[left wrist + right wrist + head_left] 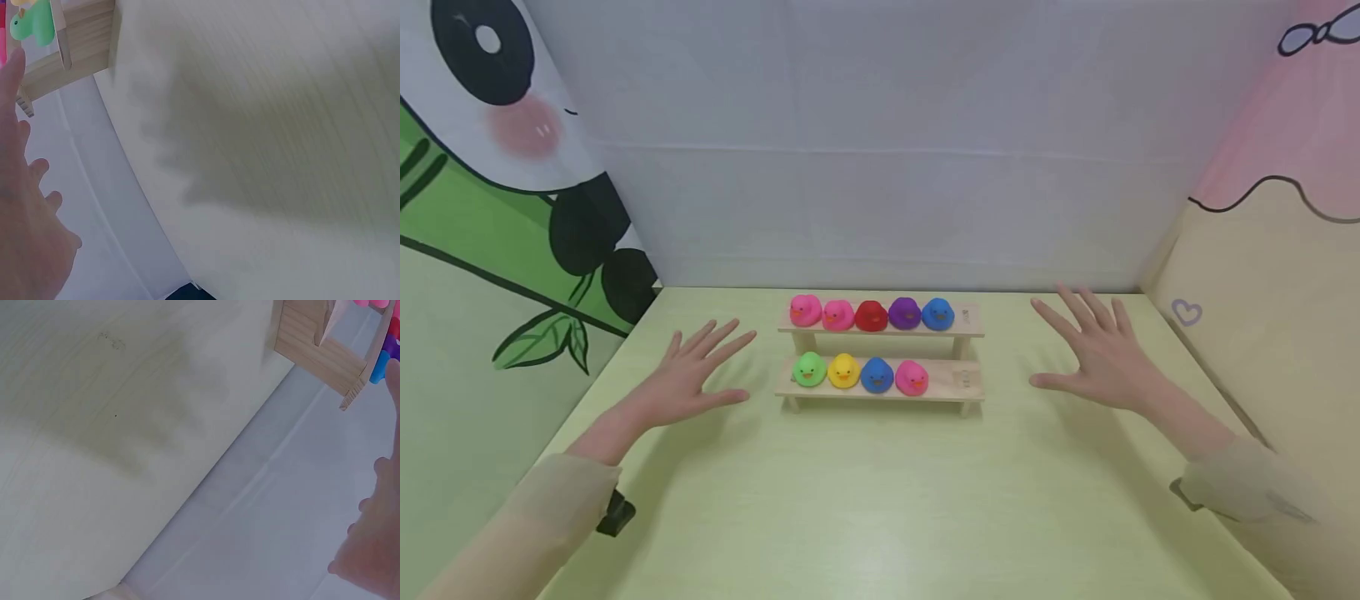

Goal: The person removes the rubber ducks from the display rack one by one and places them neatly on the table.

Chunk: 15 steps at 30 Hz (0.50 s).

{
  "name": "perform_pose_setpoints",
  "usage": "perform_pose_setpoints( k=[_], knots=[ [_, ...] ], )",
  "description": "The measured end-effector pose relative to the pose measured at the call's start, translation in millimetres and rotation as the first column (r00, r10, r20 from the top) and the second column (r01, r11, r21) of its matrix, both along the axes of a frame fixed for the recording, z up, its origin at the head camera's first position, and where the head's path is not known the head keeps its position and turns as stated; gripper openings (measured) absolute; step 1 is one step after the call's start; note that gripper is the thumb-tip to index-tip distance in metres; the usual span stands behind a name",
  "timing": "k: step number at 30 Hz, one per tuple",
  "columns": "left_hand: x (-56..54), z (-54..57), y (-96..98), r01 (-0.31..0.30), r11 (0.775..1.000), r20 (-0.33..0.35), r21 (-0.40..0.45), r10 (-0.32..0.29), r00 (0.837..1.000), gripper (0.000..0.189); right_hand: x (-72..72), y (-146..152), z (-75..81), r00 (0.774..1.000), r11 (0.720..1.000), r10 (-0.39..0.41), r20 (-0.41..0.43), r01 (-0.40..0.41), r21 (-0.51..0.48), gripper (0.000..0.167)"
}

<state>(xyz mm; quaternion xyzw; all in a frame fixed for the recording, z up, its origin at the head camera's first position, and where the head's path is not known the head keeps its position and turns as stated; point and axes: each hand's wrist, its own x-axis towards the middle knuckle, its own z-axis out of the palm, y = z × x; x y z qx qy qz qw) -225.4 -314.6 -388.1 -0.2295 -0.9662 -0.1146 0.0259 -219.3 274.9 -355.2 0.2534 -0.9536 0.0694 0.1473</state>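
On a two-tier wooden stand (pixel 880 398) sit several rubber ducks in two rows. The upper tier carries two pink ducks (pixel 806 311), a red duck (pixel 872 316), a purple duck (pixel 905 313) and a blue duck (pixel 937 314). Below them are a green duck (pixel 809 369), a yellow duck (pixel 843 371), a blue duck (pixel 877 375) and a pink duck (pixel 912 377). My left hand (pixel 691 377) hovers left of the stand, fingers spread, holding nothing. To the right, my right hand (pixel 1097 354) is spread above the table, likewise holding nothing.
The pale wooden table (pixel 865 500) reaches back to a white cloth wall (pixel 880 167). A printed panel with a cartoon panda (pixel 475 150) stands on the left, a pink and cream panel (pixel 1285 275) on the right. Bare stand surface shows right of the lower pink duck.
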Motion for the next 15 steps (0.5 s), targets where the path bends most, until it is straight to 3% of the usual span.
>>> perform_pose_setpoints(
  k=[5,11,15],
  knots=[
    [-2.2,-3.9,3.9,0.008,0.999,0.015,0.054,-0.009,1.000,0.087,-3.9,-8.5,2.8,1.000,1.000,-0.001,0.012,0.001,-0.008,0.099],
    [-2.3,-5.7,11.8,0.059,0.991,0.003,0.120,-0.060,0.998,0.084,-10.3,-18.0,4.9,1.000,1.000,0.000,0.025,0.001,-0.019,0.100],
    [-3.1,-8.8,14.9,0.049,0.988,0.016,0.143,-0.051,0.999,0.084,-15.7,-26.3,3.7,1.000,0.999,0.016,0.017,-0.015,-0.044,0.100]
  ],
)
